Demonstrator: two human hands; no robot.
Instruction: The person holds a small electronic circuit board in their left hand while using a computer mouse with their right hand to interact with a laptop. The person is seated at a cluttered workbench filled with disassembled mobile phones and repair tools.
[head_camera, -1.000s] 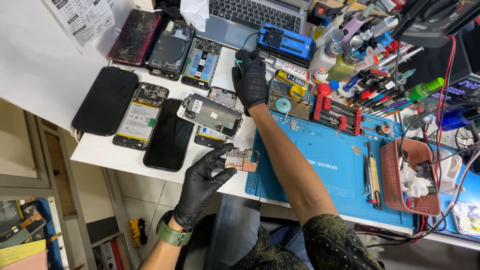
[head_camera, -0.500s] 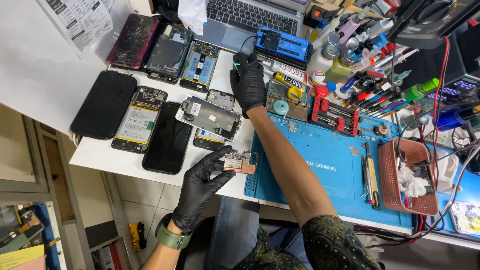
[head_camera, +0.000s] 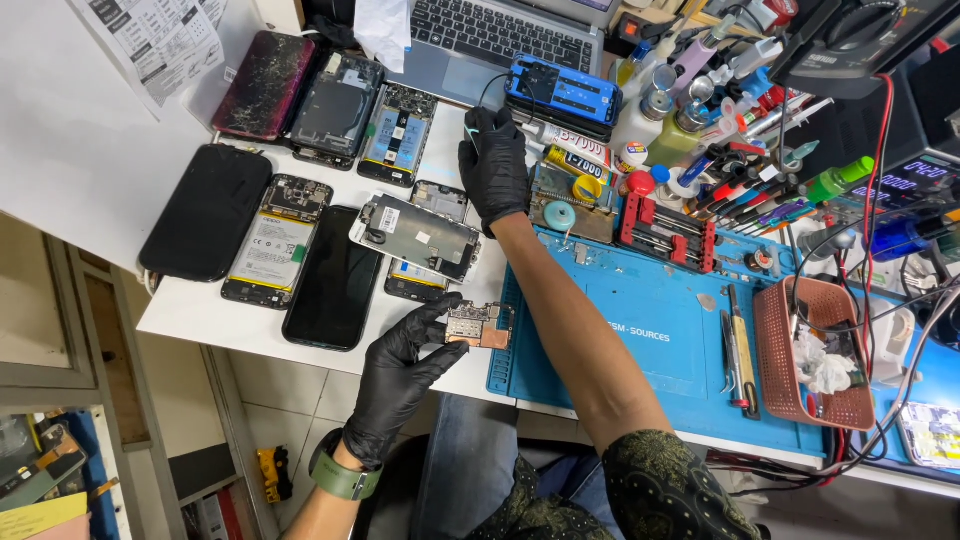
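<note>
Both my hands wear black gloves. My left hand (head_camera: 402, 372) holds a small phone circuit board (head_camera: 479, 326) by its left edge, just above the table's front edge beside the blue work mat (head_camera: 650, 340). My right hand (head_camera: 494, 165) reaches far across the white table, fingers curled near a thin cable in front of a blue device (head_camera: 560, 92); whether it grips anything is hidden. An opened phone frame (head_camera: 415, 235) lies tilted on another phone between my hands.
Several opened and cracked phones (head_camera: 300, 150) lie on the left. A laptop (head_camera: 500, 35) stands at the back. Tools, glue tubes and bottles (head_camera: 690, 140) crowd the mat's far edge. A brown basket (head_camera: 810, 350) with tissue and tweezers (head_camera: 738, 350) sit right.
My right hand has stayed near the blue device, shifting only slightly. The left hand keeps the circuit board in the same place.
</note>
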